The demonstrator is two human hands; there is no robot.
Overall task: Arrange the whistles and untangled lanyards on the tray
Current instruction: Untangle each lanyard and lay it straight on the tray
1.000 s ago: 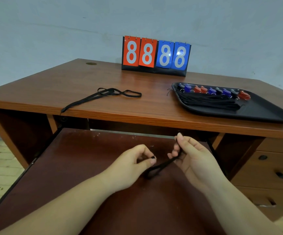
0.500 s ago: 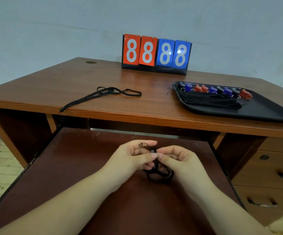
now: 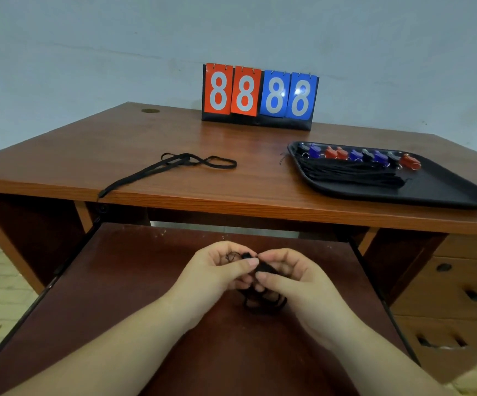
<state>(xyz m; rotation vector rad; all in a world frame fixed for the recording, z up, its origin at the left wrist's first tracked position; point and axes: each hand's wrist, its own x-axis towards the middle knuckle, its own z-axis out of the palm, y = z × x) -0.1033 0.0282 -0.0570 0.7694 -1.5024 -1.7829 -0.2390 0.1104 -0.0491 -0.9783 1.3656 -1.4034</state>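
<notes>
Black lanyard (image 3: 263,298) pinched by both hands' fingers (image 3: 248,262), mid-untangling; next, probably lay it on the tray (image 3: 443,192).

From my remote station, the black lanyard (image 3: 263,302) bunched between the left hand (image 3: 217,270) and right hand (image 3: 291,278) is mostly covered by curled fingers; I cannot trace its knots or ends. Both forearms run off the bottom edge. On the tray (image 3: 443,192), the whistles (image 3: 357,155) are too small for me to make out any detail, and the bundled lanyards (image 3: 351,174) merge into one dark mass I cannot count. The tray's right corner meets the frame edge. The drawers (image 3: 454,295) are cut off at right. The loose lanyard (image 3: 180,165) on the desk (image 3: 174,195) has a tangle I cannot resolve.
</notes>
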